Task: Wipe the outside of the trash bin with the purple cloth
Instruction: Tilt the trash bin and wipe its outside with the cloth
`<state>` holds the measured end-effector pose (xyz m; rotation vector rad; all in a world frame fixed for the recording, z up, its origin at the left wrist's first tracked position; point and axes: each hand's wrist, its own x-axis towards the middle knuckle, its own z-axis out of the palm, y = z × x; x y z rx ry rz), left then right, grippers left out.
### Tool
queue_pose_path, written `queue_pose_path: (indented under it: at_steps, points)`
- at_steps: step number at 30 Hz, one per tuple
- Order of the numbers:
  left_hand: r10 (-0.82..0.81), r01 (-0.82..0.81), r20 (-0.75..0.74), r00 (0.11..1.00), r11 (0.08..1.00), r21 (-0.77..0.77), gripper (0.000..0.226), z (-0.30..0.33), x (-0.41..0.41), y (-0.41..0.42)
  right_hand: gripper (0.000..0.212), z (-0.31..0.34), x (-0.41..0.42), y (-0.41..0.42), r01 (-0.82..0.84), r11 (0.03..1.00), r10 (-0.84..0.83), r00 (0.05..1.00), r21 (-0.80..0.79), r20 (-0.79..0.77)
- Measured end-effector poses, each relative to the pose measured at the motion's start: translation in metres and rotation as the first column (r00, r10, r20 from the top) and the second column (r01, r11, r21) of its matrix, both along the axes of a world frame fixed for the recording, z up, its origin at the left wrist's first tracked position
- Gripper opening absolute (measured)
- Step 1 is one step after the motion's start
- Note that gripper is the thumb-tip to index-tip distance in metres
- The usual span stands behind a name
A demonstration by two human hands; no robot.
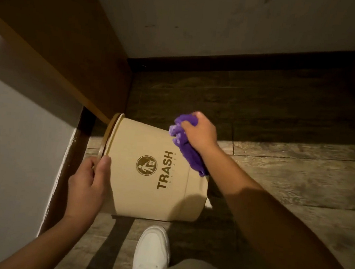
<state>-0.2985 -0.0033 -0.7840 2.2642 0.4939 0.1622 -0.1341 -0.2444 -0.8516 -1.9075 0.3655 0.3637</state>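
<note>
Wood-plank floor: matte, grained boards, dark in shadow toward the far wall, lit nearer the person. A pale plaster wall closes the far side above a dark baseboard. A brown wooden panel with a lighter edge runs along the left.

Trash bin: smooth, cream-coloured, round and slightly tapered, tipped onto its side on the floor, close to the left baseboard. Its rimmed top faces left; its base faces right. A brown band circles the rim. The upturned side carries a round brown emblem and the word "TRASH".

Left hand: fingers wrapped over the rim at the bin's near-left end, thumb lying on the outer wall, grip closed on the bin.

Right hand: closed in a loose fist around the purple cloth at the bin's far-right end, near the base. The cloth is soft, napped and bunched; it hangs below the hand and lies against the bin's outer wall.

White shoe: smooth, rounded toe, on the floor just beside the bin's near side.
</note>
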Motion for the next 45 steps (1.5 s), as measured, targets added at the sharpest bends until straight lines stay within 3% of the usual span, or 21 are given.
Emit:
queue_pose_path:
  at_steps: [2, 5, 9, 11, 14, 15, 18, 20, 22, 23, 26, 27, 28, 29, 30, 31, 33, 35, 37, 41, 45]
  points:
    - [-0.016, 0.016, -0.022, 1.0, 1.0, 0.005, 0.037, -0.001, 0.0, -0.001, 0.015, 0.0, -0.02, 0.008, 0.053, 0.992, -0.045, 0.997, -0.115, 0.07]
    - [-0.009, 0.011, -0.043, 0.999, 1.0, 0.028, 0.039, -0.003, 0.002, 0.0, 0.013, 0.005, -0.057, 0.006, 0.183, 0.983, -0.178, 0.972, -0.016, 0.152]
    - [0.003, -0.001, -0.063, 0.998, 1.0, 0.023, 0.039, -0.008, 0.002, 0.006, 0.018, 0.019, -0.108, 0.02, 0.13, 0.988, -0.14, 0.982, 0.088, 0.128]
    - [0.014, -0.012, -0.074, 0.997, 1.0, 0.024, 0.039, -0.01, -0.001, 0.01, 0.02, 0.028, -0.128, 0.018, 0.057, 0.979, -0.078, 0.992, 0.197, 0.098]
    - [0.032, -0.028, -0.092, 0.995, 0.998, 0.051, 0.035, -0.013, -0.007, 0.014, 0.021, 0.043, -0.149, 0.012, -0.243, 0.887, 0.216, 0.97, 0.393, 0.112]
    - [0.043, -0.037, -0.098, 0.994, 0.998, 0.055, 0.034, -0.014, -0.008, 0.013, 0.022, 0.049, -0.145, 0.012, -0.31, 0.866, 0.284, 0.951, 0.393, 0.124]
    - [0.066, -0.061, -0.101, 0.993, 0.997, 0.051, 0.033, -0.011, -0.008, 0.009, 0.021, 0.069, -0.093, 0.019, -0.24, 0.927, 0.179, 0.958, 0.288, 0.222]
    - [0.063, -0.059, -0.082, 0.995, 0.997, 0.058, 0.033, -0.006, -0.008, 0.006, 0.012, 0.083, -0.053, 0.025, -0.095, 0.938, -0.002, 0.96, 0.333, 0.279]
    - [0.074, -0.072, -0.069, 0.995, 0.997, 0.034, 0.03, 0.001, -0.007, 0.0, 0.019, 0.094, -0.017, 0.031, 0.072, 0.865, -0.211, 0.95, 0.497, 0.229]
    - [0.075, -0.074, -0.067, 0.995, 0.997, 0.015, 0.027, 0.004, -0.007, -0.005, 0.02, 0.097, -0.001, 0.034, 0.173, 0.782, -0.313, 0.94, 0.599, 0.138]
    - [0.078, -0.08, -0.048, 0.996, 0.996, -0.033, 0.025, 0.009, -0.003, -0.023, 0.018, 0.097, 0.028, 0.05, 0.393, 0.423, -0.454, 0.872, 0.816, -0.184]
    - [0.085, -0.087, -0.041, 0.996, 0.995, -0.04, 0.024, 0.011, -0.001, -0.027, 0.022, 0.092, 0.03, 0.057, 0.403, 0.435, -0.447, 0.873, 0.805, -0.196]
    - [0.087, -0.088, -0.033, 0.996, 0.995, -0.048, 0.023, 0.012, 0.001, -0.03, 0.028, 0.083, 0.026, 0.062, 0.363, 0.566, -0.419, 0.9, 0.74, -0.121]
    - [0.089, -0.091, -0.027, 0.996, 0.994, -0.06, 0.022, 0.014, 0.004, -0.032, 0.033, 0.073, 0.016, 0.065, 0.261, 0.757, -0.344, 0.939, 0.598, 0.025]
    - [0.095, -0.096, -0.024, 0.995, 0.993, -0.074, 0.021, 0.016, 0.006, -0.032, 0.035, 0.062, 0.004, 0.067, 0.127, 0.914, -0.212, 0.959, 0.384, 0.189]
    - [0.101, -0.102, -0.022, 0.995, 0.991, -0.082, 0.021, 0.018, 0.009, -0.031, 0.036, 0.052, -0.007, 0.065, -0.006, 0.987, -0.048, 0.944, 0.161, 0.327]
    - [0.11, -0.111, -0.012, 0.994, 0.991, -0.07, 0.024, 0.019, 0.014, -0.028, 0.041, 0.039, -0.022, 0.06, -0.207, 0.967, 0.253, 0.853, -0.148, 0.457]
    - [0.098, -0.099, -0.024, 0.995, 0.993, -0.06, 0.026, 0.02, 0.018, -0.029, 0.046, 0.039, -0.036, 0.054, -0.348, 0.891, 0.45, 0.766, -0.292, 0.46]
    - [0.09, -0.092, -0.03, 0.995, 0.992, -0.081, 0.026, 0.024, 0.024, -0.029, 0.043, 0.044, -0.051, 0.05, -0.38, 0.852, 0.519, 0.71, -0.362, 0.476]
    - [0.04, -0.045, -0.056, 0.998, 0.994, -0.104, 0.024, 0.036, 0.041, -0.03, 0.022, 0.034, -0.115, 0.042, -0.272, 0.83, 0.542, 0.605, -0.488, 0.584]
    - [-0.017, 0.017, -0.075, 0.997, 1.0, -0.004, 0.024, 0.043, 0.054, -0.031, 0.023, 0.01, -0.154, 0.039, -0.399, 0.714, 0.7, 0.417, -0.575, 0.58]
